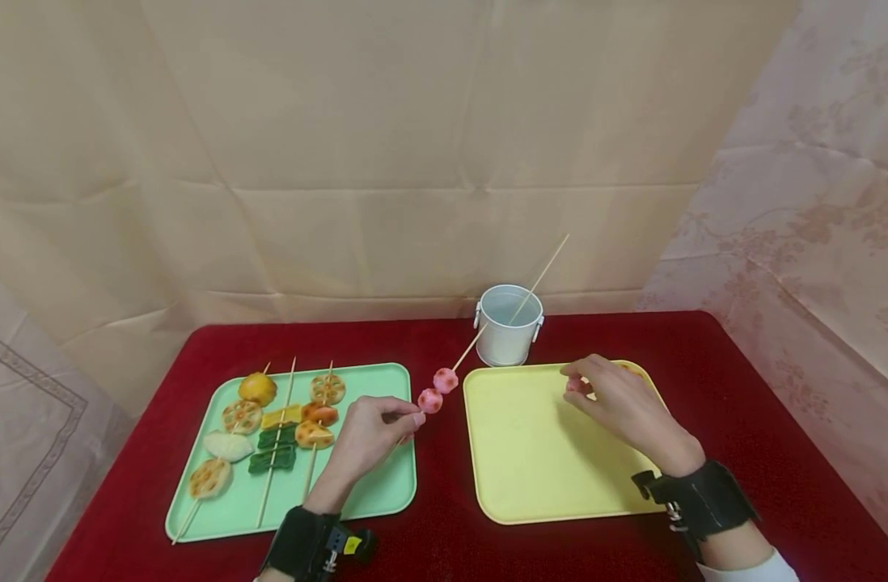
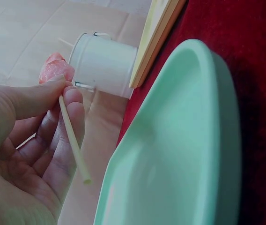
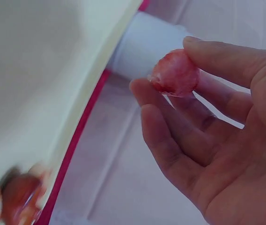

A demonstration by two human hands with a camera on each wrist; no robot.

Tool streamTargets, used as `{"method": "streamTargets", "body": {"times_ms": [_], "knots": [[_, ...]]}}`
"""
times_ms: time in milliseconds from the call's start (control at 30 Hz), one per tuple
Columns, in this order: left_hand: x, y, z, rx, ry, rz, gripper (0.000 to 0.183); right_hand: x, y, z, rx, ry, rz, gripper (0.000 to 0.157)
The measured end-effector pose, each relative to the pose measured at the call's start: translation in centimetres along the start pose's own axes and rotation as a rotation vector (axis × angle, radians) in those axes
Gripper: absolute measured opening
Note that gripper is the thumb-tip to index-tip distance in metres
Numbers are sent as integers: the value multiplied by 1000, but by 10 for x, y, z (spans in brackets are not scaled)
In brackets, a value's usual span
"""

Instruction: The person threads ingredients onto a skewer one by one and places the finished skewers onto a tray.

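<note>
Between thumb and fingers, my left hand [image 1: 371, 436] pinches a bamboo skewer [image 1: 469, 347] threaded with pink, red-spotted balls [image 1: 430, 401]. The skewer's pointed end slants up toward the bucket, and its blunt end [image 2: 74, 140] sticks out below my fingers in the left wrist view. Over the yellow tray [image 1: 502, 505], my right hand [image 1: 626, 408] holds a loose pink ball [image 3: 176, 72] by thumb and fingertips. Left of me, the green tray [image 1: 396, 493] carries several skewers of toy food: lotus slices [image 1: 209, 478], green pieces [image 1: 272, 461] and a yellow ball [image 1: 258, 389].
Behind the trays stands a white metal bucket [image 1: 504, 343] with one bare skewer [image 1: 549, 264] leaning in it. Reddish-brown food pieces [image 3: 23, 199] lie at the yellow tray's far right corner, mostly hidden by my right hand in the head view. Red cloth [image 1: 444, 485] covers the table.
</note>
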State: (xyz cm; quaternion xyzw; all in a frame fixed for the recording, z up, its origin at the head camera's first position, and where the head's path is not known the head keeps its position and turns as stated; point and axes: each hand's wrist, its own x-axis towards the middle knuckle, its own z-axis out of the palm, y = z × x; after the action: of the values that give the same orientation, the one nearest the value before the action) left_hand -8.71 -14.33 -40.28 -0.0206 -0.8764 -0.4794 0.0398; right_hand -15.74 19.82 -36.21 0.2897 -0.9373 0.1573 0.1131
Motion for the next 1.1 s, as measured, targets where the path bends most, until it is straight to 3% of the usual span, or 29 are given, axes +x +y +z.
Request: {"method": "streamTargets", "body": {"times_ms": [367, 533, 667, 867, 1100], "knots": [[-1, 1, -1, 1, 4, 2, 12, 32, -34, -4, 189, 37, 29, 23], [-2, 1, 0, -12, 0, 7, 12, 45, -49, -2, 296, 23, 71, 26], [-1, 0, 0, -5, 2, 12, 12, 51, -57, 3, 334, 58, 109, 25], [-1, 1, 1, 4, -4, 14, 13, 51, -58, 13, 399, 113, 190, 29], [-1, 1, 0, -24, -13, 10, 13, 53, -51, 24, 558, 97, 256, 37]]}}
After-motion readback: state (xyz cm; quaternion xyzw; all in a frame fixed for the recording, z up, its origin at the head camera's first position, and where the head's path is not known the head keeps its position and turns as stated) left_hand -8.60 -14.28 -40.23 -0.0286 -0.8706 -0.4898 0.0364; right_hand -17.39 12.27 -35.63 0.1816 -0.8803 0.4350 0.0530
